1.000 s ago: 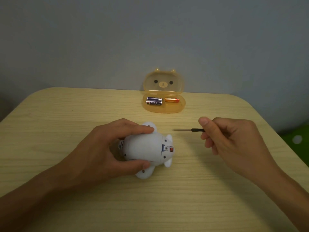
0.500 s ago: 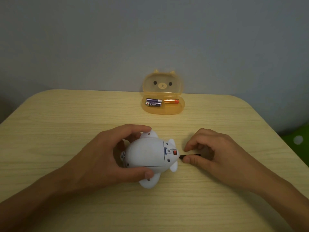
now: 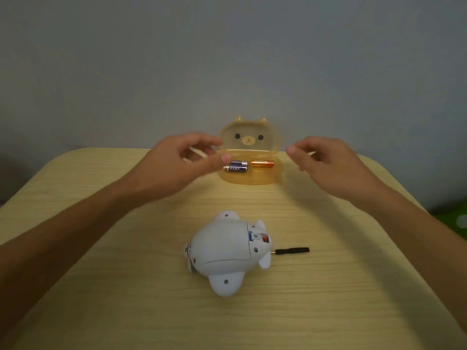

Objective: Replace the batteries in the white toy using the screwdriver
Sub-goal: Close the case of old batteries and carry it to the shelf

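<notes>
The white toy lies belly-up in the middle of the wooden table, untouched. The small black screwdriver lies flat just right of it, tip toward the toy. At the table's far edge stands an open orange bear-faced box holding dark blue batteries and an orange battery. My left hand hovers at the box's left side, fingers apart, thumb near the blue batteries. My right hand hovers at the box's right side, fingers apart and empty.
A grey wall rises behind the table. The table's rounded far corners lie left and right of the box. A green patch shows beyond the right edge.
Both hands let go of the toy and the screwdriver and moved forward to either side of the orange box. The screwdriver now lies on the table beside the toy.
</notes>
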Demonstrator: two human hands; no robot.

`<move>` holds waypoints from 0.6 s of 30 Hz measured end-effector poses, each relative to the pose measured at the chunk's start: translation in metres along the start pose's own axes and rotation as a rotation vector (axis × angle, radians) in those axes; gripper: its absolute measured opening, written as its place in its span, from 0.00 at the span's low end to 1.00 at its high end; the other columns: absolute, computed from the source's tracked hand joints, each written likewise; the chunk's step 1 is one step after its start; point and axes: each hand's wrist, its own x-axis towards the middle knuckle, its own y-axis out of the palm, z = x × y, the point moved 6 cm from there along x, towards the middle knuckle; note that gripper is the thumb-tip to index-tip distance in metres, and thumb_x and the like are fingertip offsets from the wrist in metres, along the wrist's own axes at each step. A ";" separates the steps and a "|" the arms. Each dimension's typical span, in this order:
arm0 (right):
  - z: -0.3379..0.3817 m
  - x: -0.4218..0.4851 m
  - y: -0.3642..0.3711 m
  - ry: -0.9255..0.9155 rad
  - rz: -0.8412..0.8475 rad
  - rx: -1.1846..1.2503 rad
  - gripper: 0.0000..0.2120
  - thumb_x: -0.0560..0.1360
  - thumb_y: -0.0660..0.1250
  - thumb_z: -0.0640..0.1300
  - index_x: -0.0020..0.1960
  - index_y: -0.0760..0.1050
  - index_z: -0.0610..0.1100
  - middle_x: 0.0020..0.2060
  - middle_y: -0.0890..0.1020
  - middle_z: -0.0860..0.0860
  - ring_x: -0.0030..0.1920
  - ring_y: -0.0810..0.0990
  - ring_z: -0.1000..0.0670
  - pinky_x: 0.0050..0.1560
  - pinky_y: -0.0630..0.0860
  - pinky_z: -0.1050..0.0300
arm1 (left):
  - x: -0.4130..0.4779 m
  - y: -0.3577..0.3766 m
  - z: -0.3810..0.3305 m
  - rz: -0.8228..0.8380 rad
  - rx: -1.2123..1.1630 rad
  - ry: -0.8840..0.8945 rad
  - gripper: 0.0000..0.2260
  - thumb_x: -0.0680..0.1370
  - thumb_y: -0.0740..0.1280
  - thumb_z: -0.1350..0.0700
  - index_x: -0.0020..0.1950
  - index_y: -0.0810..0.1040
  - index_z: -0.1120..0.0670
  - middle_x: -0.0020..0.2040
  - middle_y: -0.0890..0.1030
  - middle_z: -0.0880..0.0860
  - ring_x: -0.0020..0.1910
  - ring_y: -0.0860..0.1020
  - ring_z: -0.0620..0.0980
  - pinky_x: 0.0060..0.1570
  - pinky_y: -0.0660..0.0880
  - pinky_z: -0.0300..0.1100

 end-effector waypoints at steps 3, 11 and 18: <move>-0.016 0.037 0.004 0.110 -0.083 0.102 0.14 0.81 0.63 0.59 0.57 0.81 0.52 0.50 0.83 0.57 0.52 0.81 0.51 0.58 0.77 0.49 | 0.041 -0.003 0.013 -0.043 0.031 -0.079 0.32 0.71 0.70 0.28 0.70 0.80 0.43 0.58 0.83 0.42 0.54 0.84 0.44 0.50 0.78 0.42; -0.039 0.062 0.041 0.251 -0.056 0.294 0.20 0.82 0.61 0.58 0.52 0.83 0.44 0.45 0.85 0.46 0.43 0.83 0.47 0.49 0.82 0.45 | 0.076 0.026 0.041 -0.042 -0.086 -0.224 0.17 0.83 0.66 0.40 0.64 0.82 0.48 0.55 0.87 0.52 0.53 0.86 0.54 0.55 0.82 0.51; -0.033 0.036 0.031 0.219 0.016 0.428 0.23 0.79 0.62 0.65 0.59 0.81 0.47 0.54 0.87 0.51 0.51 0.88 0.52 0.55 0.84 0.54 | 0.063 0.026 0.031 -0.056 -0.304 -0.220 0.14 0.83 0.68 0.43 0.54 0.82 0.54 0.58 0.87 0.56 0.55 0.87 0.58 0.61 0.83 0.54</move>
